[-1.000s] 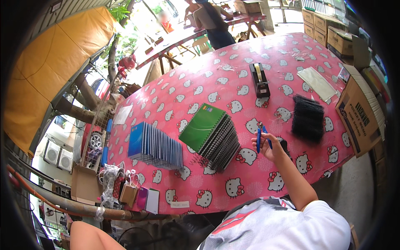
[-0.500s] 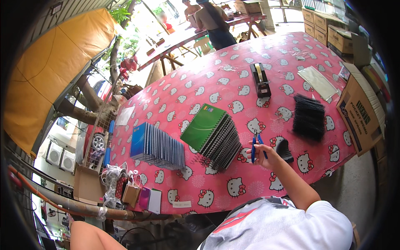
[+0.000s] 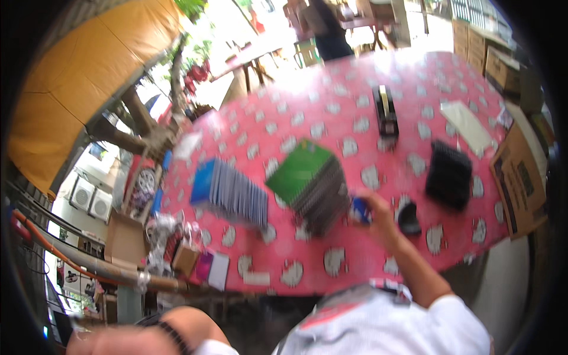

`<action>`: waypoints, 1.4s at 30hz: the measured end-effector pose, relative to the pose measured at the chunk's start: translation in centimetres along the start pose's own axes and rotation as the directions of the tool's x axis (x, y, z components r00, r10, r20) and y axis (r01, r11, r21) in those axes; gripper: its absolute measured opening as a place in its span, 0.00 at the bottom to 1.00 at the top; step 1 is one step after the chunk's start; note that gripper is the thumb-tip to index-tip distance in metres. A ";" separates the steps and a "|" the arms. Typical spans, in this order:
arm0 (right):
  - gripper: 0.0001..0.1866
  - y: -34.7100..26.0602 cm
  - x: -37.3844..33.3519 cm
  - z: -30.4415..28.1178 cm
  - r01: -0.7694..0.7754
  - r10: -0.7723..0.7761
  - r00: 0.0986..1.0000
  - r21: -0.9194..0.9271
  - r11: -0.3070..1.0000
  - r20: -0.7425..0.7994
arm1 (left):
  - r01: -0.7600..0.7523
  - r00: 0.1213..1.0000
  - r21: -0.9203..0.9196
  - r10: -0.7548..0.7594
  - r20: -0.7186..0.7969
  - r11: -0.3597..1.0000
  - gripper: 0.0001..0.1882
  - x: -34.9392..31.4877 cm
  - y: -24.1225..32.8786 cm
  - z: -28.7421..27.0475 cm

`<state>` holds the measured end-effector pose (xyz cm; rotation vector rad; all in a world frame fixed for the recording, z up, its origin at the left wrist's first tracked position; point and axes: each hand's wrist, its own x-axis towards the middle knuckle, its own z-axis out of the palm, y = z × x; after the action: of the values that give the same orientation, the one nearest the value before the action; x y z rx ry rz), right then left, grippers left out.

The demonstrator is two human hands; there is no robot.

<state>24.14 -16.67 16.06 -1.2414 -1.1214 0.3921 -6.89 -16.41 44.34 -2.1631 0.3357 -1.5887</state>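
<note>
My right hand [image 3: 378, 214] is closed round a pair of blue-handled pliers [image 3: 360, 210], just right of a stack of green spiral notebooks [image 3: 300, 173]. Motion blurs the pliers' tips. Left of that stack stands another of blue spiral notebooks [image 3: 203, 182], its wire bindings turned toward the right. My left hand [image 3: 112, 342] shows at the lower left edge, off the table, a black band at its wrist; its fingers are smeared by motion. A small black curved holder [image 3: 409, 219] lies right of my right hand, and a heap of black binding coils [image 3: 449, 176] sits beyond it.
A pink patterned cloth covers the table [image 3: 331, 263]. Farther off are a tape dispenser [image 3: 386, 112] and pale plastic sheets [image 3: 468, 127]. An open carton [image 3: 518, 177] stands at the right edge; plastic-wrapped items [image 3: 163, 236] crowd the left corner. A person [image 3: 328, 32] stands beyond the table.
My left arm has swung in at the lower left, its hand blurred. My right hand has turned the pliers and brought them closer to the green stack. The whole view has shifted slightly.
</note>
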 end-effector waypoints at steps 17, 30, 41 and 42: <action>0.26 -5.1 1.0 2.9 0.279 -0.203 0.960 -0.615 0.738 0.192 | 0.779 0.241 0.313 -0.720 0.651 0.543 0.11 -15.8 0.0 17.1; 0.29 -5.0 0.9 2.3 0.240 -0.141 0.968 -0.600 0.764 0.207 | 0.896 0.104 0.251 -0.723 0.683 0.366 0.11 -16.1 -0.4 16.6; 0.25 -4.4 0.7 2.7 0.165 -0.035 0.972 -0.565 0.809 0.234 | 0.906 0.102 0.234 -0.719 0.687 0.353 0.11 -16.0 -0.4 16.8; 0.25 -4.3 0.6 2.7 0.154 -0.035 0.975 -0.550 0.821 0.221 | 0.904 0.096 0.242 -0.717 0.690 0.354 0.11 -15.9 -0.4 16.8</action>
<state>20.86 -16.21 19.90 -1.6815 -1.5386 0.1020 4.06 -5.73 26.91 -3.2133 -1.3004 -0.8314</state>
